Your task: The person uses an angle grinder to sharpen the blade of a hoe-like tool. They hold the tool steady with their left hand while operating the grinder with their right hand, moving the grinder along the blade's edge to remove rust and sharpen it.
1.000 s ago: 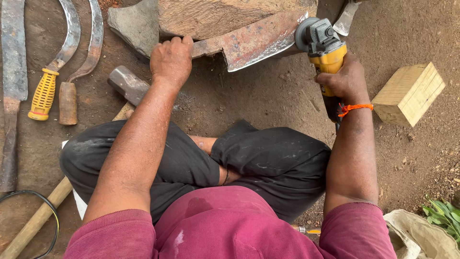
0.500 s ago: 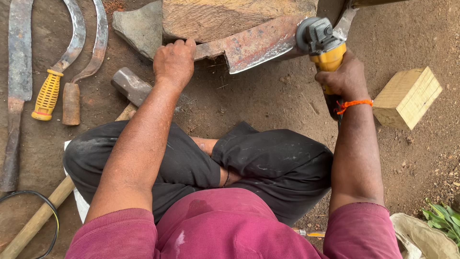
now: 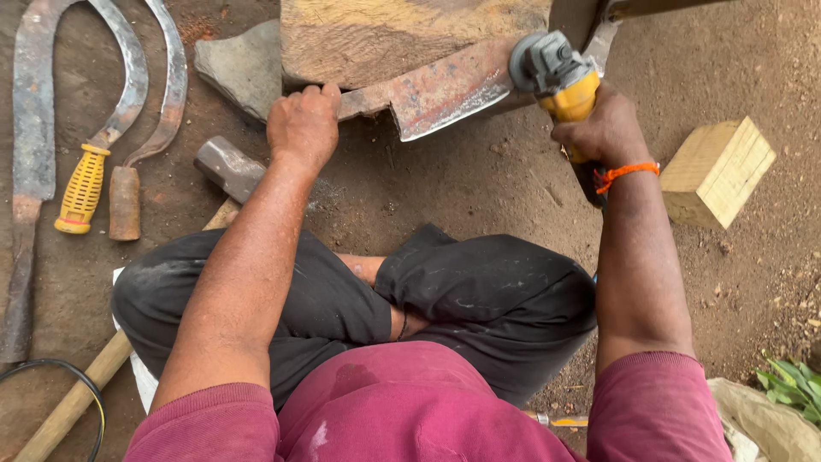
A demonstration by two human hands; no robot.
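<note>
A rusty broad blade (image 3: 445, 90) lies across a worn wooden block (image 3: 385, 34) on the dirt ground. My left hand (image 3: 304, 124) grips the blade's narrow tang end at the block's near edge. My right hand (image 3: 603, 133), with an orange thread at the wrist, is shut on a yellow angle grinder (image 3: 560, 77). The grinder's grey head sits at the blade's right end, on its ground edge. I sit cross-legged in dark trousers just behind the block.
Two sickles (image 3: 128, 111), one with a yellow handle (image 3: 81, 188) and one with a wooden handle, lie at left beside a long flat blade (image 3: 30, 171). A sledgehammer (image 3: 227, 167) lies by my left knee. A pale wooden block (image 3: 718, 171) sits at right, a grey stone (image 3: 244, 64) near the block.
The grinder head has stayed at the blade's right end; both hands hold as before, with only a slight shift of the view.
</note>
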